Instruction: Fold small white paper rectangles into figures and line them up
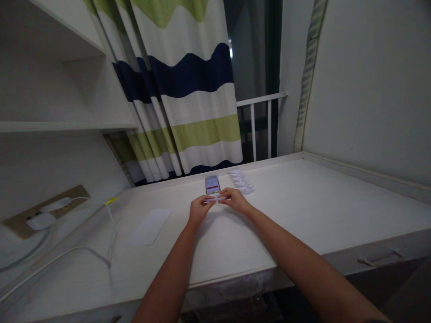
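My left hand (199,209) and my right hand (235,199) meet over the middle of the white desk (303,211). Both pinch a small piece of white paper (215,199) between their fingertips, just above the desk top. A phone (212,184) with a lit screen lies flat right behind the hands. Several small folded white paper pieces (241,181) lie in a row to the right of the phone.
A flat white sheet (149,226) lies on the desk to the left. White cables (67,255) run from plugs in a wall socket (47,214) at far left. A striped curtain (188,98) hangs behind, with shelves (60,125) at upper left and a wall at right.
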`<state>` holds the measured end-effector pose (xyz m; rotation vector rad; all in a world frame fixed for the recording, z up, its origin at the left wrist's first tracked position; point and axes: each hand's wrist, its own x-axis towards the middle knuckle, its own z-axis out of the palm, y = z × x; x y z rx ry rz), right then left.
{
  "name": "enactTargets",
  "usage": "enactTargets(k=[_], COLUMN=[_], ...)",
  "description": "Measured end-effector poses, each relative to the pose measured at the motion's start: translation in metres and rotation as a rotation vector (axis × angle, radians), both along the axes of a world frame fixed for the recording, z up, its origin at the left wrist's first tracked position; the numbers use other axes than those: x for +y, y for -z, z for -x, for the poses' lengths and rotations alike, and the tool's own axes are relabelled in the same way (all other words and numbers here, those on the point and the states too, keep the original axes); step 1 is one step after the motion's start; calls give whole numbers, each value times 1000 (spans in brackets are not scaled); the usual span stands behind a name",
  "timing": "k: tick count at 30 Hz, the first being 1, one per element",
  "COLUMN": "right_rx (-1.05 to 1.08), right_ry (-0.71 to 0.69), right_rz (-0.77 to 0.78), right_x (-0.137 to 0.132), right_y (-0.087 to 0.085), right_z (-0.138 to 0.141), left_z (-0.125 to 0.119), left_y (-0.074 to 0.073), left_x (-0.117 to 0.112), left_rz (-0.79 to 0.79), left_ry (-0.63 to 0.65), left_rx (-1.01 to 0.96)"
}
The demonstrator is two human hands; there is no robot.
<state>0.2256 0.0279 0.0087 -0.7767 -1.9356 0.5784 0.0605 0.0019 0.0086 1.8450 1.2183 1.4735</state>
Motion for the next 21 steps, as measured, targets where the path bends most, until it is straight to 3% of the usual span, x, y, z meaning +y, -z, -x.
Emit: enactTargets(k=[8,21], right_rx=[24,-85], right_ry=[55,72], right_rz=[43,22], right_x=[2,-9], right_y=[0,-4], right_z=[-2,-3], left_z=[-3,0], left_y=[-6,-4], left_x=[-3,-2], left_rz=[38,80], left_ry=[76,74], left_rx=[-149,-171])
